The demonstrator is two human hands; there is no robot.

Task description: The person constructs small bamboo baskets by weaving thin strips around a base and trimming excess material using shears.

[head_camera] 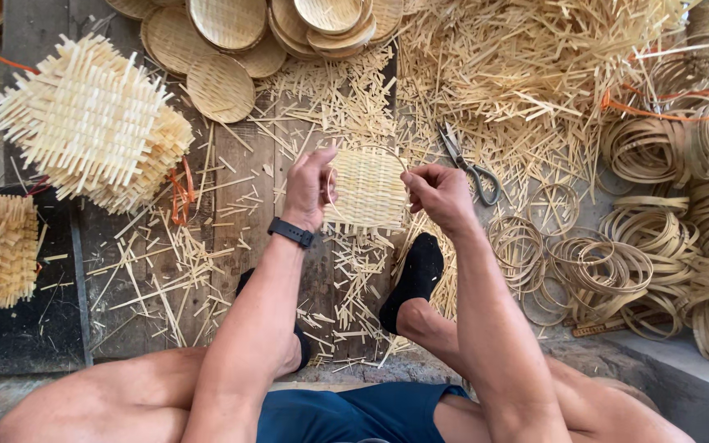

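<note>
A small woven bamboo mat (368, 189) with a thin hoop around its rim is held up between both hands above the wooden floor. My left hand (309, 187), with a black band on its wrist, pinches the mat's left edge. My right hand (439, 194) grips its right edge with closed fingers. Just beyond the right hand lie metal scissors (469, 164) on bamboo trimmings. My two feet in black socks (413, 277) rest below the mat.
Stacks of square woven mats (92, 123) lie at the left. Finished round baskets (231, 49) are piled at the top. Coiled bamboo hoops (658, 238) fill the right side. A heap of bamboo strips (527, 57) covers the upper right; offcuts litter the planks.
</note>
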